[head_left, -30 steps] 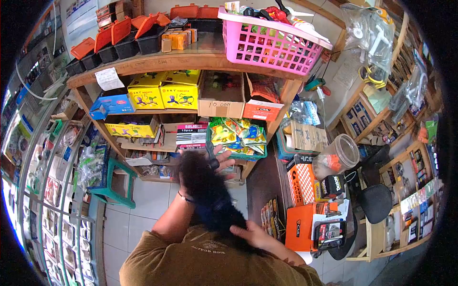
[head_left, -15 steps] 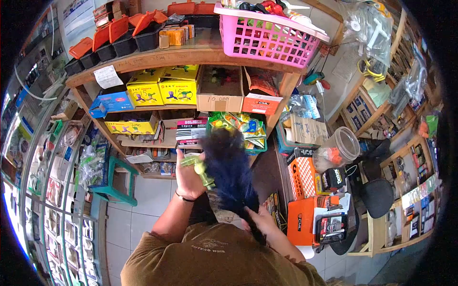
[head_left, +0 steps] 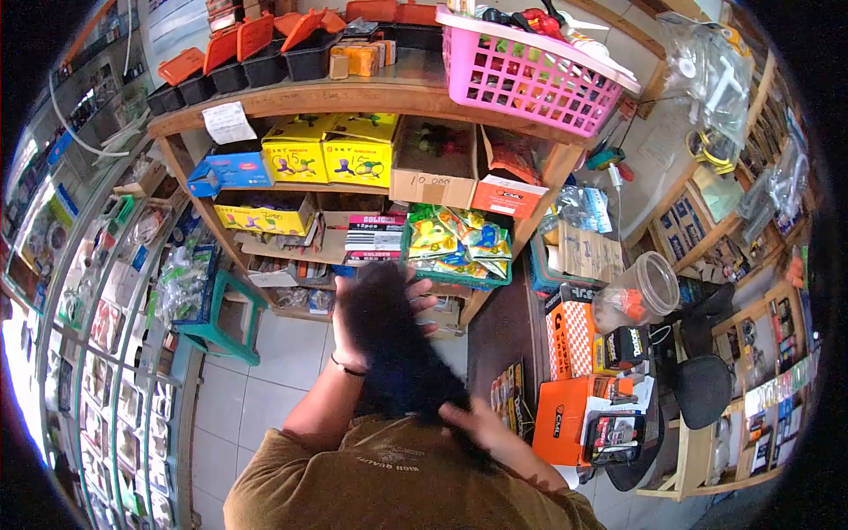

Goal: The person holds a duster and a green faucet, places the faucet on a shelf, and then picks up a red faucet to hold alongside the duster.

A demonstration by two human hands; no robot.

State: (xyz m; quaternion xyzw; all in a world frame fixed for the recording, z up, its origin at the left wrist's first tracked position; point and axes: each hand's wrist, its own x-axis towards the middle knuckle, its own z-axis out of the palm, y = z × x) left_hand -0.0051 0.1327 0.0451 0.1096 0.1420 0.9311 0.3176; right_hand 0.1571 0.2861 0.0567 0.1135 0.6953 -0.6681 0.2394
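A dark, bushy feather duster (head_left: 393,349) slants across the middle of the view, blurred by motion. My right hand (head_left: 484,426) is closed round its lower end, close to my shirt. My left hand (head_left: 347,337) is held palm up behind the duster, with its fingertips showing apart past the far side. The feathers cover most of that palm, so the yellow-green plastic fitting seen lying in it half a second ago is hidden now.
Ahead is a wooden shelf (head_left: 353,95) with yellow boxes (head_left: 358,159) and a pink basket (head_left: 530,75) on top. A green tray (head_left: 503,276) holds bagged goods. A green stool (head_left: 252,344) stands left; an orange case (head_left: 558,424) lies right.
The duster has swept left over my left palm, covering the yellow-green fitting. My right hand has shifted slightly, and the head view has turned a little left.
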